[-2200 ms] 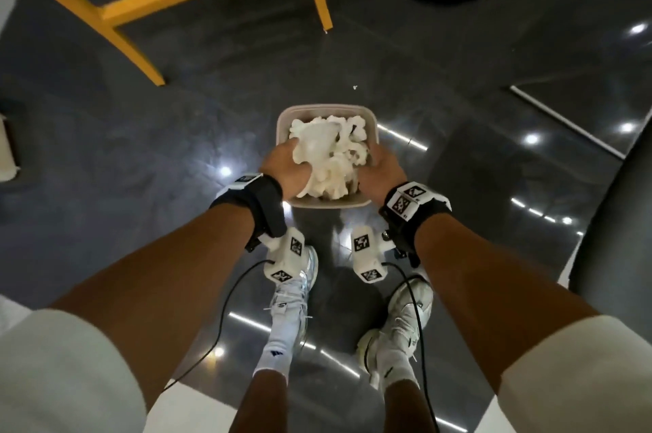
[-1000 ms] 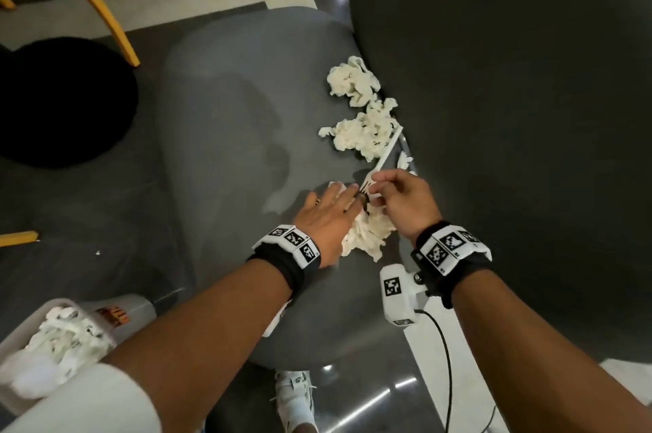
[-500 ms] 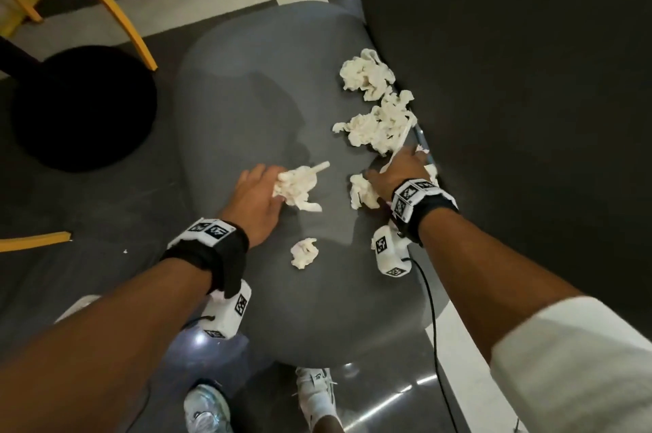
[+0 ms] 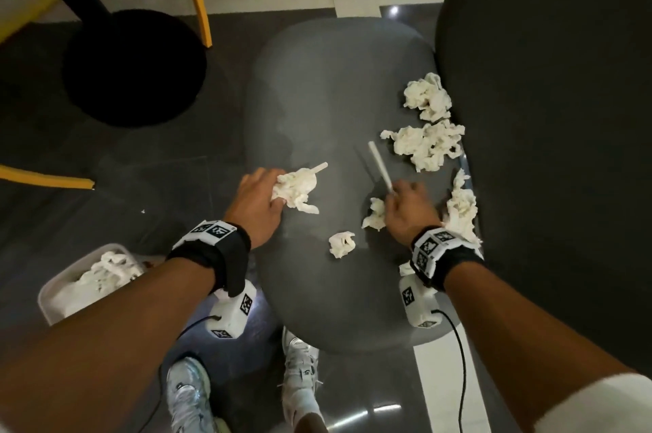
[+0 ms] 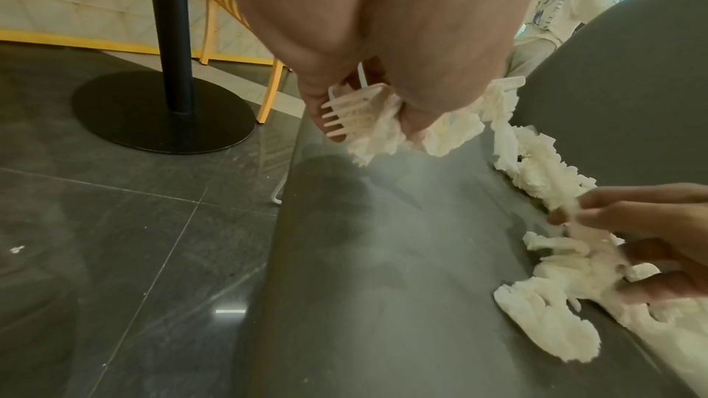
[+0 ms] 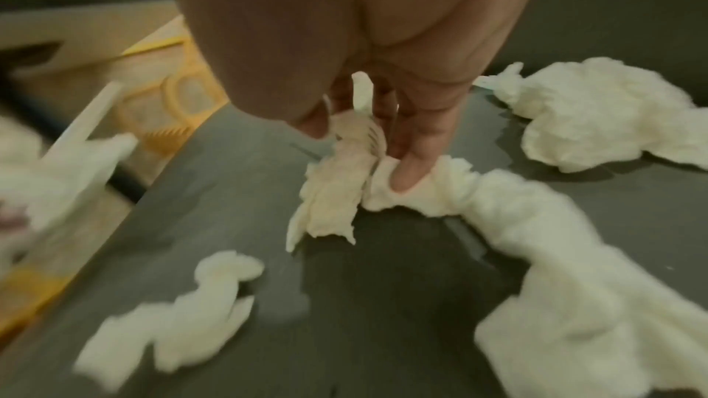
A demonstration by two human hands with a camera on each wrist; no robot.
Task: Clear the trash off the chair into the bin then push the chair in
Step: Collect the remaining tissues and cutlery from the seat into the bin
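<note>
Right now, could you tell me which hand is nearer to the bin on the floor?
Left. The left hand grips tissue over the seat's left part, on the bin side; the right hand works by the backrest, farther off.

Both arms reach forward and down; left hand curls its fingers round a wad; right hand pinches a white stick, fingers pointing down

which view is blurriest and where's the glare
Right wrist view is blurriest: the tissue at lower left and the left edge smear. Left wrist view is sharper, only the right hand is soft. Head view is sharp but dim, with lamp glare on the floor and under the left wrist.
</note>
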